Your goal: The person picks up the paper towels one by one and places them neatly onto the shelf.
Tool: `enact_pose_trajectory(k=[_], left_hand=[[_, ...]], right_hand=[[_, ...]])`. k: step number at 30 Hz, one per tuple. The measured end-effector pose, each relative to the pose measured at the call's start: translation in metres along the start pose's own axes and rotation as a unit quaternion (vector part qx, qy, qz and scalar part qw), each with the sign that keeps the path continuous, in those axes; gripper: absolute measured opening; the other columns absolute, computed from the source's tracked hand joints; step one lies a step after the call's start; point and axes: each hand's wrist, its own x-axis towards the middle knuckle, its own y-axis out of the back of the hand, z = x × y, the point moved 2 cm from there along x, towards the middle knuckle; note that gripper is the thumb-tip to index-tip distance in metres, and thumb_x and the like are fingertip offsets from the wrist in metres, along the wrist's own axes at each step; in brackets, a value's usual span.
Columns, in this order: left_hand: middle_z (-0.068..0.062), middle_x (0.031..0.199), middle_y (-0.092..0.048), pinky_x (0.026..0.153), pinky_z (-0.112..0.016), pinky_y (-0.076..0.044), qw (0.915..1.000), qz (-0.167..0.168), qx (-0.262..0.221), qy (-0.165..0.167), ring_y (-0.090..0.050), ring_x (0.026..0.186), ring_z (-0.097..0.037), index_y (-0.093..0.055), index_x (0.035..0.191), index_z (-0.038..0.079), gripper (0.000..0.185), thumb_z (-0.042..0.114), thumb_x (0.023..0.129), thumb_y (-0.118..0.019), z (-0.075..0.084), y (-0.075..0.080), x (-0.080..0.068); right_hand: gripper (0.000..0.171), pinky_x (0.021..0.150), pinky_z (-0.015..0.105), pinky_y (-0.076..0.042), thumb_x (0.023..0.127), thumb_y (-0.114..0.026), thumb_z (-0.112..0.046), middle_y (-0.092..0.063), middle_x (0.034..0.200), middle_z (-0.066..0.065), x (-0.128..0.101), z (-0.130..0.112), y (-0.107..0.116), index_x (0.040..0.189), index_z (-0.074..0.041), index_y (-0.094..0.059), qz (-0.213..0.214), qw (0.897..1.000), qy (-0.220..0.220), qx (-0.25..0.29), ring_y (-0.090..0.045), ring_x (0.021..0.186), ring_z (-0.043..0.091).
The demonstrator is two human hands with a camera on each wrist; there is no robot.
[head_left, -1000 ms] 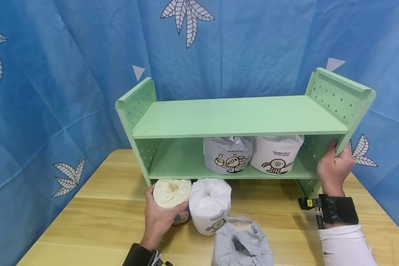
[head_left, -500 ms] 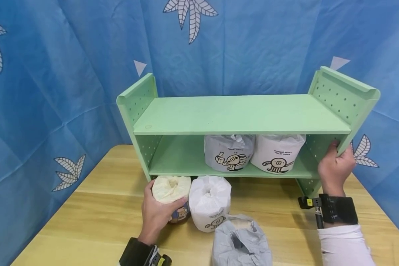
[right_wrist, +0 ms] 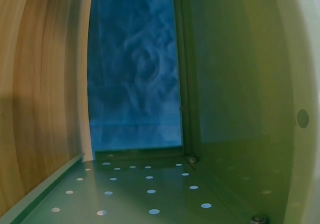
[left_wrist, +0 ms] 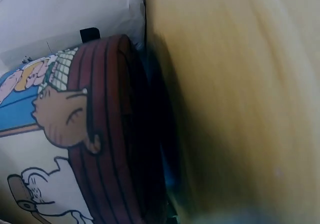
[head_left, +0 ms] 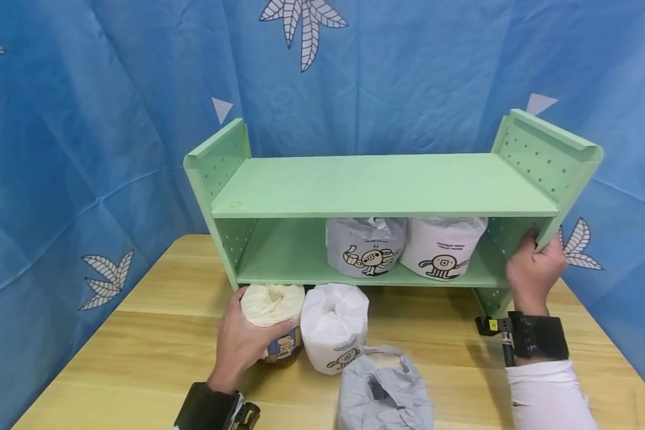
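My left hand (head_left: 244, 343) grips a cream toilet-paper roll (head_left: 271, 303) with a cartoon wrapper (left_wrist: 65, 129), standing on the wooden table (head_left: 140, 334) just in front of the green shelf unit (head_left: 381, 185). My right hand (head_left: 532, 272) grips the front edge of the shelf's right perforated side panel (right_wrist: 145, 189). A white wrapped roll (head_left: 334, 325) stands right beside the cream one, and a grey wrapped roll (head_left: 383, 391) sits nearer me. On the lower shelf stand a grey roll (head_left: 366, 246) and a white roll (head_left: 443, 248).
The upper shelf board (head_left: 387, 179) bears nothing. A blue cloth backdrop (head_left: 86, 119) with leaf prints closes in the table on three sides. Bare wood (head_left: 451, 352) lies between the rolls and my right arm.
My left hand with the cream roll has shifted slightly toward me and to the left. The right hand keeps its hold on the shelf side.
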Motion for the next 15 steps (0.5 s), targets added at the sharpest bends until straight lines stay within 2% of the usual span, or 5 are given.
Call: enact_pose_trajectory(k=[7, 12, 15], left_hand=[[-0.022, 0.127, -0.055, 0.088, -0.052, -0.046, 0.9998, -0.008, 0.018, 0.005, -0.055, 0.111, -0.037, -0.032, 0.145, 0.007, 0.118, 0.056, 0.054, -0.090, 0.000, 0.008, -0.005], [-0.021, 0.124, -0.058, 0.087, -0.054, -0.047, 0.9995, -0.002, 0.032, -0.009, -0.055, 0.110, -0.038, -0.036, 0.143, 0.007, 0.115, 0.056, 0.054, -0.089, 0.001, 0.012, -0.011], [-0.021, 0.123, -0.058, 0.087, -0.054, -0.047, 0.9991, 0.001, 0.039, -0.016, -0.056, 0.111, -0.038, -0.037, 0.143, 0.006, 0.115, 0.056, 0.054, -0.089, 0.003, 0.014, -0.014]], right_hand=[[0.026, 0.058, 0.018, -0.034, 0.099, -0.047, -0.017, -0.042, 0.069, -0.029, -0.002, -0.001, -0.002, 0.095, 0.003, -0.062, -0.004, 1.000, 0.004, -0.024, -0.044, 0.063, -0.003], [0.026, 0.058, 0.018, -0.034, 0.100, -0.046, -0.017, -0.042, 0.069, -0.028, -0.002, -0.001, -0.001, 0.095, 0.004, -0.061, -0.003, 1.000, 0.007, -0.028, -0.044, 0.063, -0.003], [0.028, 0.061, 0.016, -0.035, 0.099, -0.046, -0.017, -0.048, 0.073, -0.023, -0.001, -0.001, 0.000, 0.098, 0.006, -0.061, -0.003, 0.999, 0.006, -0.032, -0.046, 0.067, -0.006]])
